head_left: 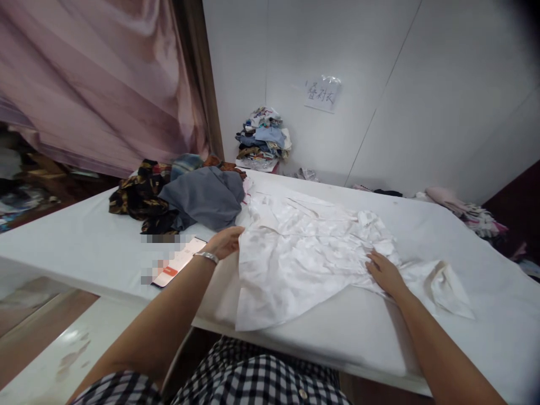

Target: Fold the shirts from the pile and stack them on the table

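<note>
A white shirt (295,256) lies spread on the table in front of me, its fabric wrinkled. Its hem side is toward the left, and one sleeve (447,289) stretches out to the right. At the shirt's left edge, my left hand (225,242) has its fingers closed on the fabric; a silver band circles that wrist. My right hand (386,273) lies on the right part of the shirt, palm down, fingers slightly apart and touching the cloth. Just left of my left wrist is a phone (179,263) with a lit screen, partly blurred out.
A heap of loose clothes, with a grey garment (205,197) and a black-and-gold patterned one (141,194), lies on the white-covered table (76,242) at left. Behind stands a clothes stack (265,138) by the wall. More garments (464,211) lie beyond the far right edge.
</note>
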`<state>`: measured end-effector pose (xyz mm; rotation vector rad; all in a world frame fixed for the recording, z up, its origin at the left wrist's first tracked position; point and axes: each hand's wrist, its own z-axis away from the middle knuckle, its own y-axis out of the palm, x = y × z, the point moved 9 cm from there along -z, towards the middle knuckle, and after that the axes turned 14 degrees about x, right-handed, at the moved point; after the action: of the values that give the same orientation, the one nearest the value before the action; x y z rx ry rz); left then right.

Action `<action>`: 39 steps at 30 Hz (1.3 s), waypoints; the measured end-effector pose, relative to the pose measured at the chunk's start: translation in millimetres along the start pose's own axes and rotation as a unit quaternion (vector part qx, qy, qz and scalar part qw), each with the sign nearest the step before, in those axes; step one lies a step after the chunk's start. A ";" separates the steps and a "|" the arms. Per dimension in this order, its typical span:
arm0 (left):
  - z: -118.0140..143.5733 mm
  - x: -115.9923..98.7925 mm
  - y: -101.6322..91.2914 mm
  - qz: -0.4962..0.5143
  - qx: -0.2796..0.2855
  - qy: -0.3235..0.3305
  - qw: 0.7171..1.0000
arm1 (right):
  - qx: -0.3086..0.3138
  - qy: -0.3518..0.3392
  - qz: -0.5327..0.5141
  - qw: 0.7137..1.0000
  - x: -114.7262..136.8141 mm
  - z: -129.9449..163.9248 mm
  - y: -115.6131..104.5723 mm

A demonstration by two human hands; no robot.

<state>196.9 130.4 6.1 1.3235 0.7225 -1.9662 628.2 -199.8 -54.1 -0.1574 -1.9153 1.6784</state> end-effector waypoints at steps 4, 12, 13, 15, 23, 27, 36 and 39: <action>16.9 9.0 -47.8 -0.077 -0.125 0.013 0.989 | 0.011 0.013 -0.005 1.000 -0.9 0.2 -2.0; 21.6 -3.1 9.2 -0.481 -0.063 0.056 0.873 | 0.003 -0.003 -0.048 0.999 59.8 -11.7 -27.9; 17.6 -3.4 19.0 -0.511 -0.051 0.053 0.857 | 0.008 -0.012 -0.066 0.998 76.7 -14.5 -25.8; 9.5 -3.0 33.7 -0.555 -0.031 0.043 0.830 | 0.032 -0.049 -0.108 0.992 116.7 -20.5 -15.4; 8.6 -19.7 44.0 -0.585 -0.043 0.072 0.807 | 0.093 -0.185 -0.103 0.973 277.0 -64.5 23.5; 12.9 -30.7 43.2 -0.560 -0.044 0.112 0.820 | 0.098 -0.229 -0.008 0.968 350.0 -91.7 38.5; -15.4 -0.7 27.9 -0.326 -0.005 0.088 0.941 | 0.100 -0.215 0.025 0.971 394.5 -145.8 55.4; -29.4 -9.2 23.6 -0.309 -0.015 0.105 0.945 | 0.059 -0.204 -0.062 0.975 388.1 -155.9 33.3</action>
<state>234.7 139.2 2.8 1.4146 1.4027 -2.2865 375.8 117.5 53.9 0.3742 -2.0533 1.8366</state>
